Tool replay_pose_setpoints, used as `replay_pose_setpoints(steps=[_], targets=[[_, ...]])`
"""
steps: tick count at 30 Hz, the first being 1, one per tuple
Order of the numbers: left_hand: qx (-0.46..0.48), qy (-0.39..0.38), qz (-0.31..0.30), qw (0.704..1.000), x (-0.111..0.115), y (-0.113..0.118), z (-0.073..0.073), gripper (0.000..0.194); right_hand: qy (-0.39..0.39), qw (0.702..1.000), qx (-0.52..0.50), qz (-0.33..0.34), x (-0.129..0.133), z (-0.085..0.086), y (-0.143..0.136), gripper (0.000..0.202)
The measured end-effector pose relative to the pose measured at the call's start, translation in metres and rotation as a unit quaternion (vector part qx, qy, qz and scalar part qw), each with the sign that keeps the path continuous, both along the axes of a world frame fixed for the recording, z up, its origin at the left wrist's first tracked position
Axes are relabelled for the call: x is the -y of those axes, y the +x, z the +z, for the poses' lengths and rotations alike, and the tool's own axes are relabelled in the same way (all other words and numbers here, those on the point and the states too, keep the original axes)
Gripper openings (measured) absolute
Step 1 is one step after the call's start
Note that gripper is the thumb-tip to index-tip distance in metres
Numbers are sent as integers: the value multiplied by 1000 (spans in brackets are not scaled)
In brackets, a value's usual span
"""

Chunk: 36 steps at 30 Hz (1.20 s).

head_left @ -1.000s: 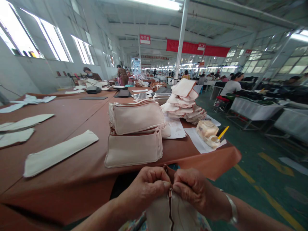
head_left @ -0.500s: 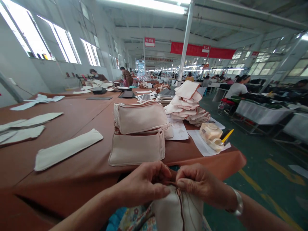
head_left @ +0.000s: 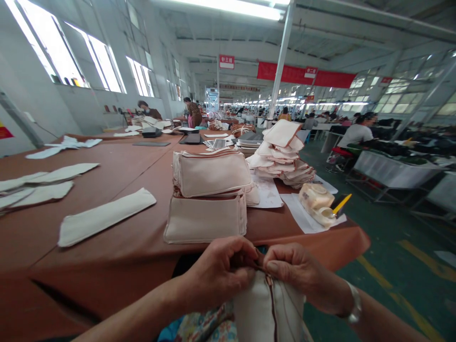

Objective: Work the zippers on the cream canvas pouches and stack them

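Observation:
Both my hands meet at the top end of a cream fabric piece with a brown zipper (head_left: 252,304) running down its middle. My left hand (head_left: 224,266) pinches the brown edge from the left, its thumb pressed against its fingers. From the right, my right hand (head_left: 295,268), with a silver bracelet at its wrist, grips the same edge between thumb and curled fingers. The zipper's end (head_left: 270,281) shows just below the fingers. What the fingertips hold exactly is partly hidden. The piece hangs over my lap, in front of the table edge.
Stacked cream panels (head_left: 206,218) stand on the brown-covered table (head_left: 121,166) just beyond my hands. A taller pile of panels (head_left: 281,147) is behind, right. A glue-stained container (head_left: 316,197) with a yellow-handled tool (head_left: 342,203) sits near the right corner. One long panel (head_left: 107,217) lies left.
The view has shifted a little, so the scene sits slightly to the right. My left fingers have drawn in closer at the edge; both hands keep hold of the zippered piece.

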<state>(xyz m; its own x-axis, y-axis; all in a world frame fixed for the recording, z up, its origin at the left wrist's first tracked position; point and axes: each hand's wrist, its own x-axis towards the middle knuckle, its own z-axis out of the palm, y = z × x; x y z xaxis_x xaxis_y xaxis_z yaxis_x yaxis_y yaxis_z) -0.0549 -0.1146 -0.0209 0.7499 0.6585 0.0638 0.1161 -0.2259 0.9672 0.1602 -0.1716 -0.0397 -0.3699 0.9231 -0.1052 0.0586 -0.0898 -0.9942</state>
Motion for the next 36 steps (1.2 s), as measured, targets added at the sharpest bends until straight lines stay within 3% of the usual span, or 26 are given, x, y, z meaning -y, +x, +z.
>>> replay_pose_setpoints(steps=[3, 6, 12, 17, 20, 23, 25, 28, 31, 33, 36], targets=[[3, 218, 7, 976, 2, -5, -8, 10, -8, 1000, -16, -7, 0, -3, -2, 34], [-64, 343, -6, 937, 3, -8, -12, 18, -26, 999, -33, -9, 0, -2, -6, 33], [-210, 487, -20, 848, 13, -2, -6, 20, -95, 990, -91, -46, 3, -4, -10, 34], [-228, 553, 8, 801, 21, 5, -13, 13, -127, 980, -138, -63, 6, -8, -14, 36], [-209, 551, 10, 808, 20, 3, -16, 14, -117, 984, -124, -54, 5, -9, -12, 37], [-166, 550, 13, 818, 16, 1, -17, 15, -44, 998, -34, -23, 2, -9, -5, 36], [-146, 577, 7, 804, 15, 0, -17, 15, 43, 997, 60, 10, 1, -8, 1, 32], [-139, 625, -12, 768, 14, -2, -23, 15, 158, 970, 181, 36, 0, -7, 5, 20], [-125, 646, -36, 752, 10, -5, -31, 17, 186, 954, 233, 35, 1, -7, 4, 12], [-120, 630, -63, 765, 5, -7, -33, 17, 174, 955, 238, 29, 2, -7, 2, 12], [-103, 533, -94, 835, 0, -10, -28, 14, 167, 958, 232, 20, 2, -7, 0, 12]])
